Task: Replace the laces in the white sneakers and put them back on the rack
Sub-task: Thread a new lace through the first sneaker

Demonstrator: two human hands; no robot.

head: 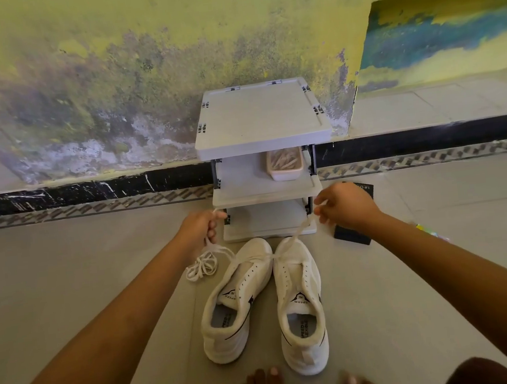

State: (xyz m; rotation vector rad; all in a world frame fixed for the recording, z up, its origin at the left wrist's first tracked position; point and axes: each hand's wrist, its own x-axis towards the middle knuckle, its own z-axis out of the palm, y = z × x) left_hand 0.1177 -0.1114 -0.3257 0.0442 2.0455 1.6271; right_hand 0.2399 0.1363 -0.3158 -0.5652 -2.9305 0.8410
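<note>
Stretching a white lace (255,257) between both hands, the person is sitting on the floor (412,268) with two sneakers lying side by side just ahead of the bare feet, toes pointing away toward the rack (261,118). The lace is running from the left hand (201,226) down across the toe end of the left sneaker (239,300), over to the front of the right sneaker (300,306), and up to the right hand (345,205). Whether it is passing through an eyelet there is too small to tell.

Both sneakers' long axes are lying away from the person, the left one slanting a little rightward at its toe. The hands are hovering beyond the toes, just in front of the rack's lowest shelf, each on its own sneaker's side. Each hand is pinching the lace with curled fingers, and a loose coil is dangling from the left hand onto the floor.

The eyelet rows on both sneakers are looking bare, so lacing is probably only beginning. A tub (285,163) is sitting on the rack's middle shelf.
</note>
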